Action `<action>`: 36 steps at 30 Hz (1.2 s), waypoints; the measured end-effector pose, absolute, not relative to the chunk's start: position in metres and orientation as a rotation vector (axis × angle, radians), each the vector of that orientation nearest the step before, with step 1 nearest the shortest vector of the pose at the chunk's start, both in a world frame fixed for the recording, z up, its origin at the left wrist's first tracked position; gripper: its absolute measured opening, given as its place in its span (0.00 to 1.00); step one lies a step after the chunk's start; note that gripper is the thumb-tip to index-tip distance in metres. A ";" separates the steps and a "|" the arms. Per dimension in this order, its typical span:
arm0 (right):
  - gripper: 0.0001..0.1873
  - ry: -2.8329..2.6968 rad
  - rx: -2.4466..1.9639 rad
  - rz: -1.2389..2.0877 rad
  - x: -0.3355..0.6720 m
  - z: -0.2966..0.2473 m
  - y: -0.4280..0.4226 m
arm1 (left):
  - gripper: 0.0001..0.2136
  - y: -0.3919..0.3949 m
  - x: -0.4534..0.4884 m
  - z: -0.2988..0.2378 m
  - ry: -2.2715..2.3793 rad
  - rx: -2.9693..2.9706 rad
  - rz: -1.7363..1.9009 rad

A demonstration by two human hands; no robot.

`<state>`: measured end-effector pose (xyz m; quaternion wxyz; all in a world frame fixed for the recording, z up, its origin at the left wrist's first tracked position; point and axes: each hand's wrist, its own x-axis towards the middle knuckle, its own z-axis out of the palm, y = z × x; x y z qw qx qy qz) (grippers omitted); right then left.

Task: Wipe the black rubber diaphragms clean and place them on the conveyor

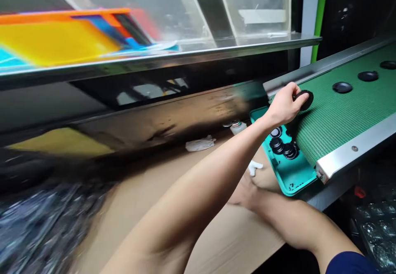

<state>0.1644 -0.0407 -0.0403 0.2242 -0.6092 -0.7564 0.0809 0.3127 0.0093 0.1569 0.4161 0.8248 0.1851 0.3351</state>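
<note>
My left hand (283, 106) reaches across to the near end of a green conveyor belt (340, 115) and is closed on a black round cap (305, 99) at the belt's edge. Three more black caps (342, 87) lie in a row farther along the belt. Under the belt's end sits a teal tray (292, 179) holding several black caps (283, 146). My right hand (244, 192) rests low on the cardboard by the tray, its fingers hidden behind my left forearm. A small white scrap (255, 167) lies just above it.
A cardboard sheet (139, 212) covers the work surface. A crumpled white cloth (200, 144) and a small bottle (238, 127) lie toward the back. A metal shelf (185, 55) runs overhead. Blurred dark packaging (46, 228) is at left and clear blister trays (377, 228) at lower right.
</note>
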 end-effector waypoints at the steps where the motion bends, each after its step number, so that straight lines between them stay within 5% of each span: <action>1: 0.14 -2.112 -1.692 0.217 0.165 -0.042 -0.040 | 0.18 0.006 0.287 0.152 0.495 1.959 0.857; 6: 0.22 -2.098 -1.747 0.130 0.168 -0.044 -0.040 | 0.21 -0.020 0.128 0.094 0.644 1.294 1.010; 12: 0.19 -2.071 -1.750 0.067 0.171 -0.037 -0.046 | 0.19 -0.026 0.014 0.010 0.796 0.833 1.147; 18: 0.21 -1.767 -1.595 0.035 0.178 -0.031 -0.039 | 0.19 -0.001 0.003 -0.018 0.679 0.571 1.181; 22: 0.22 -1.708 -1.385 0.004 0.163 -0.021 -0.039 | 0.05 0.004 0.001 -0.021 0.513 0.345 1.088; 28: 0.21 -1.972 -1.387 -0.026 0.136 -0.026 -0.035 | 0.18 0.000 0.011 -0.016 0.487 0.251 1.037; 36: 0.21 -2.023 -1.516 -0.166 0.122 -0.033 -0.034 | 0.15 0.006 0.007 -0.019 0.503 0.195 1.042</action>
